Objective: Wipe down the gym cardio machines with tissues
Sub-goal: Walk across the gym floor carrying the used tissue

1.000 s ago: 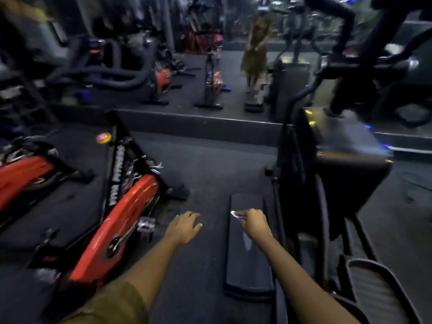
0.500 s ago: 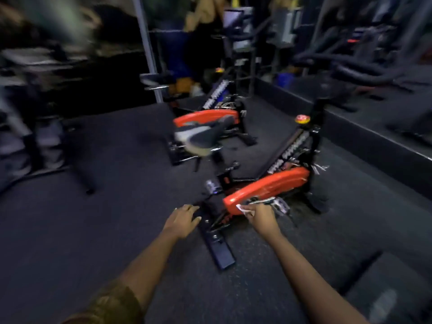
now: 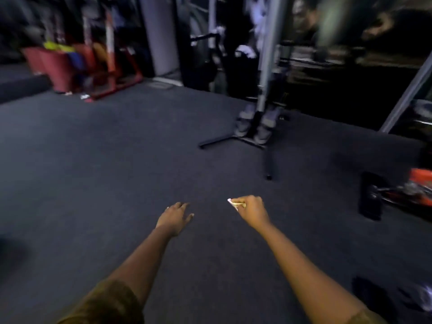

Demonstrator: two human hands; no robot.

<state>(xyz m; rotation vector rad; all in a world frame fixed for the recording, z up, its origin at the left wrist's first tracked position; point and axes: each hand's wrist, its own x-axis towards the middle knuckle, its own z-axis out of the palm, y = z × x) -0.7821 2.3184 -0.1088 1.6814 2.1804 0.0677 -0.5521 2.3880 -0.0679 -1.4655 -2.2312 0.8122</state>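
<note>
1. Nearby, two bare forearms reach forward over the dark carpeted floor (image 3: 117,171), each with an olive sleeve (image 3: 107,305) at the bottom edge of the view.
2. The left hand (image 3: 175,217) hangs palm down above the floor, fingers loose and slightly spread, holding nothing.
3. The right hand (image 3: 253,209) is curled in, thumb and fingers pinching a small white tissue (image 3: 232,202). The tissue pokes out toward the left hand. It is held in the air and touches no machine.
4. At the right edge of the floor lies part of an exercise bike (image 3: 418,192), orange and black, with a black foot bar (image 3: 371,195) at its end. It is well apart from both hands.
5. Farther back, right of the middle, a grey metal pole (image 3: 265,85) rises from a black base with legs spread flat on the floor.
6. At the far left corner of the floor stand red bins (image 3: 55,66). Something yellow and something blue show above their rims, too blurred to name.
7. Just right of the bins is a red metal rack (image 3: 126,78).
</note>
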